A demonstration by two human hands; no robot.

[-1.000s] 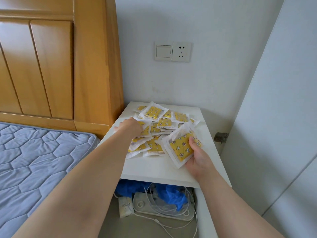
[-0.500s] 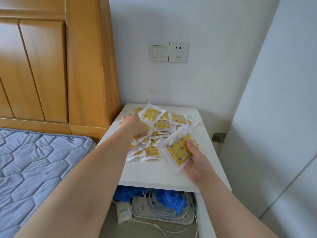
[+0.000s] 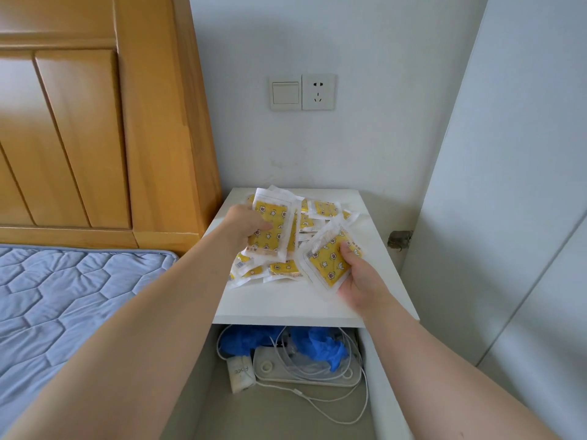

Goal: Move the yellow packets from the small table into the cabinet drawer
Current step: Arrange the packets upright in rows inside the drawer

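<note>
Two handfuls held: left hand [image 3: 246,225] curled round packets [image 3: 273,230], right hand [image 3: 359,277] pinching more; rest heaped on tabletop [image 3: 286,300]. Judged light, limp, slick film; grip across yellow middle, not seams.

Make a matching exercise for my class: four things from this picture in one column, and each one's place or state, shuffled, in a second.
1 left hand
2 blue plastic
3 wall socket
4 mattress

A in the open drawer
B on the wall above the small table
C next to the wooden headboard
D gripping a yellow packet

Pairs: 1-D, 2-A, 3-B, 4-C
</note>
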